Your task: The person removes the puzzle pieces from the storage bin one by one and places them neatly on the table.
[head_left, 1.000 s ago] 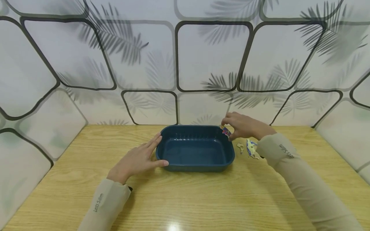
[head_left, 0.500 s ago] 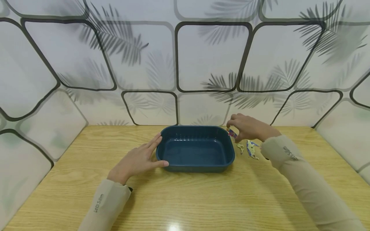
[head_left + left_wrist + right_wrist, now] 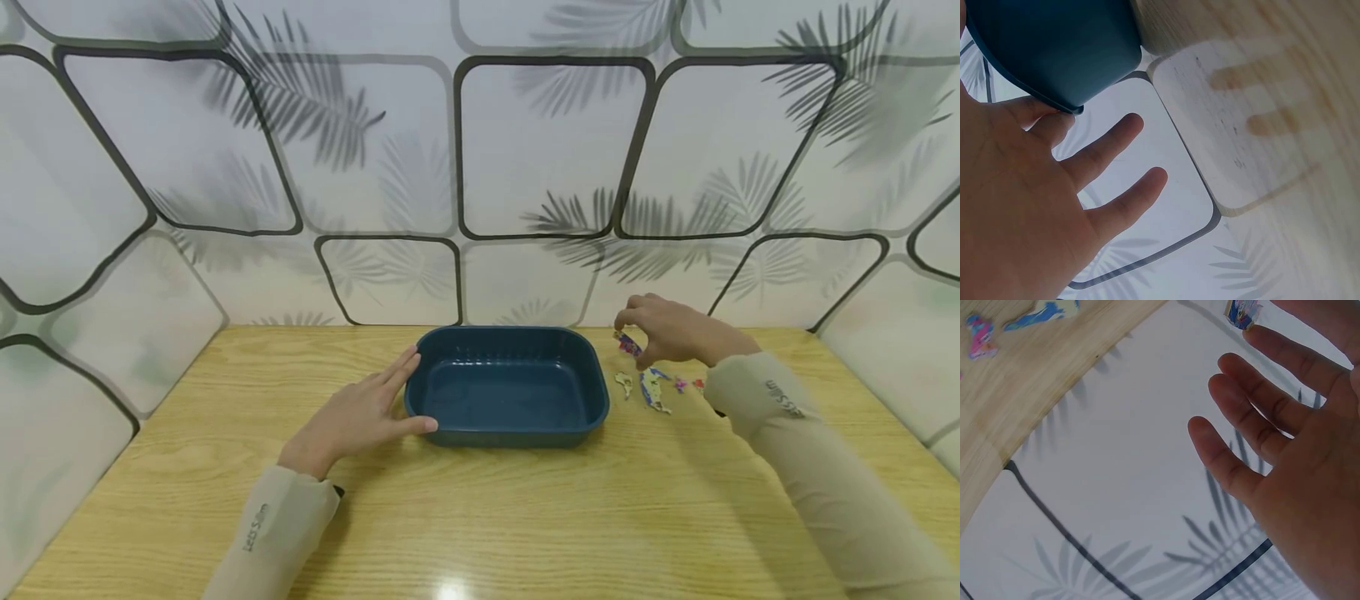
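A dark blue rectangular tray (image 3: 510,431) stands upright on the table. My left hand (image 3: 360,417) rests on its left end, fingers straight along the side rim and thumb at the front rim. In the left wrist view, two fingers of the left hand (image 3: 1029,181) touch the rim while the others spread apart. Right of the tray, my right hand (image 3: 667,331) pinches a small, brightly printed flat piece (image 3: 627,343) between thumb and forefinger, above the table. That printed piece (image 3: 1242,312) shows partly at the top of the right wrist view; its exact kind is unclear.
Several irregular flat pieces lie right of the tray: a small pale one (image 3: 624,383), a larger yellow and blue one (image 3: 652,390), a pink one (image 3: 680,384) and a red one partly behind the sleeve. A patterned wall (image 3: 525,283) borders the wooden table (image 3: 480,517).
My right hand has moved right, away from the tray's right rim, still pinching the printed piece. Pink and red pieces have come into sight. The left hand and tray stay still.
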`<action>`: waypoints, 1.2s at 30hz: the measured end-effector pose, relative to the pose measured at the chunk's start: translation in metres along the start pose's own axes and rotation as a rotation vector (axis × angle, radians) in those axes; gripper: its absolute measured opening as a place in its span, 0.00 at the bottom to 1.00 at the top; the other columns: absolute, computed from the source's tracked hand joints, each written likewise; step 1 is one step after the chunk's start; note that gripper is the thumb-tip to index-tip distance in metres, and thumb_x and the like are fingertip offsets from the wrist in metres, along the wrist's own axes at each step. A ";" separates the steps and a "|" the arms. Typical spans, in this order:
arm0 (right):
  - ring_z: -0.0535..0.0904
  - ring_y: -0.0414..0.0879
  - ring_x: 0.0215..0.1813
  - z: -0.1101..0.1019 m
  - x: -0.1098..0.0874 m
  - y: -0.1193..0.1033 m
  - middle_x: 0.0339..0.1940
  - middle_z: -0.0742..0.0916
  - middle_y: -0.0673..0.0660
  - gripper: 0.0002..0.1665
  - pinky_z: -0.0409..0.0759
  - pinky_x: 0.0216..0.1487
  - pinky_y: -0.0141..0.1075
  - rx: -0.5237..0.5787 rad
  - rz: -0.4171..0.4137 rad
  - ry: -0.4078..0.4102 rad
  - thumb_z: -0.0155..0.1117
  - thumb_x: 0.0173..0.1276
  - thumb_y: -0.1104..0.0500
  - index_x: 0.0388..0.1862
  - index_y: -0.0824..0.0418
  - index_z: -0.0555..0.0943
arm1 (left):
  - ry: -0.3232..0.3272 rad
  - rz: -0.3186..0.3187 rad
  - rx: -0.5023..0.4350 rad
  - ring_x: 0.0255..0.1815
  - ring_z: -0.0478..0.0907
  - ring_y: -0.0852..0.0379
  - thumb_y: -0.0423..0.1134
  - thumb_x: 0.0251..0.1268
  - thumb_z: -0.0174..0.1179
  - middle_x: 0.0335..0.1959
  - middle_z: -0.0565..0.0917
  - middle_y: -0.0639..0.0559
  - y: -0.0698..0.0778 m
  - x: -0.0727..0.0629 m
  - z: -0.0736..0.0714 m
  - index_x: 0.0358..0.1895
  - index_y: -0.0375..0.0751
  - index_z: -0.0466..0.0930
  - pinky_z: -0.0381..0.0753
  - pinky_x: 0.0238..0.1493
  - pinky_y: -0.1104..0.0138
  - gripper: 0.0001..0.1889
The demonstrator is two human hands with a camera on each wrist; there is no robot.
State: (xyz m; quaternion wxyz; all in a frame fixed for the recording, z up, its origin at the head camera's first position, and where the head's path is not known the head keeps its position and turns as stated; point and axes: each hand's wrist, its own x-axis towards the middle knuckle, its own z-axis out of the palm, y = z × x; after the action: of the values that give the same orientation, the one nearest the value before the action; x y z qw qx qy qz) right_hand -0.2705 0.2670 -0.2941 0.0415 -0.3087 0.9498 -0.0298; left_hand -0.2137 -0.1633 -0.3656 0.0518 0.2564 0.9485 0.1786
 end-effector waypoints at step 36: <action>0.73 0.73 0.57 0.008 -0.046 0.048 0.52 0.80 0.72 0.28 0.72 0.57 0.67 0.038 0.096 0.000 0.82 0.49 0.62 0.49 0.72 0.84 | -0.010 -0.006 -0.010 0.75 0.60 0.33 0.68 0.67 0.58 0.84 0.44 0.47 0.000 -0.002 -0.001 0.83 0.40 0.45 0.63 0.69 0.39 0.53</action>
State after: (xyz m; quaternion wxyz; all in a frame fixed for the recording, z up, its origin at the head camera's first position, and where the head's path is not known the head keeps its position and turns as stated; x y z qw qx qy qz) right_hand -0.2607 0.3320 -0.3031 0.0488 -0.2619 0.9628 -0.0458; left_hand -0.2127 -0.1649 -0.3647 0.0583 0.2544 0.9480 0.1820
